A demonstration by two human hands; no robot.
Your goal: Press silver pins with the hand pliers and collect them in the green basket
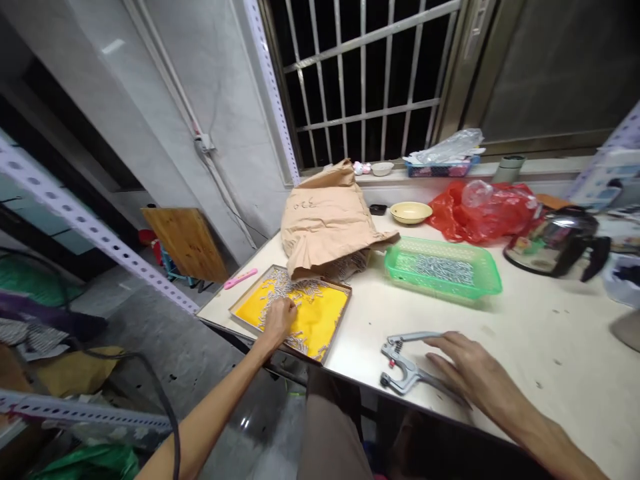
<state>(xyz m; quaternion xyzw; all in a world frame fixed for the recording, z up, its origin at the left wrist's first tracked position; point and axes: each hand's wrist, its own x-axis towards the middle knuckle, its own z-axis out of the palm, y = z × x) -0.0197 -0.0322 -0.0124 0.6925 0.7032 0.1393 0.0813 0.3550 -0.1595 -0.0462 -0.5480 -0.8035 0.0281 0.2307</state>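
Observation:
My left hand (280, 319) is in the shallow tray (345, 300) with a yellow bottom, its fingers pressed together among small metal pieces (299, 343); anything between the fingertips is too small to make out. Near the table's front edge, my right hand (467, 365) is wrapped loosely round the handles of metal pliers (407, 373), whose jaws point left and stand apart. A brown paper bag (327, 217) lies behind the tray, its mouth over the tray's back edge. More small metal pieces (445, 269) lie in a green plastic basket (485, 290) right of the bag.
A pink tool (241, 279) lies left of the tray. Along the back are a yellow bowl (411, 213), a red plastic bag (470, 213) and a glass kettle (557, 243). The white table (530, 347) ends close in front of the tray and pliers.

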